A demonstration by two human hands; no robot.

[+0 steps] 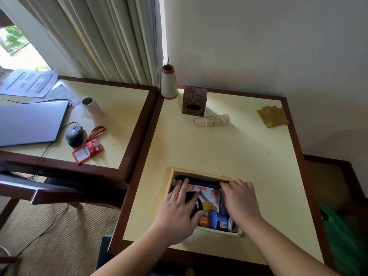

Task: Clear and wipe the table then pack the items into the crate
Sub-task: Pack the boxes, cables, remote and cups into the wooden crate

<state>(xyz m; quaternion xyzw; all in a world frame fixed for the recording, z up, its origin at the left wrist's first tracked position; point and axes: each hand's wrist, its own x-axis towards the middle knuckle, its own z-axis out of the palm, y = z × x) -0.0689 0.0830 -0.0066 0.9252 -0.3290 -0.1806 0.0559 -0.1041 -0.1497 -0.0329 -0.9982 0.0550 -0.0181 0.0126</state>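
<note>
A light wooden crate point(199, 173) stands on the yellow table point(229, 148) near its front edge. It holds an orange and white box point(208, 196), black items, a blue item point(217, 219) and a white cable point(232, 223). My left hand point(179, 210) lies over the crate's left side, fingers spread on the box and a black item. My right hand point(239, 198) reaches into the right side, fingertips curled onto a black item at the back. Farther back lie a sleeve of paper cups point(213, 120) and a yellow cloth point(272, 116).
A brown tissue box point(194, 101) and a pale cone vase point(168, 82) stand at the table's back left. The left desk carries a laptop point(29, 122), a mouse point(74, 135), a red lanyard badge point(88, 150) and a cardboard roll point(92, 108). A green bag point(342, 236) sits right of the table.
</note>
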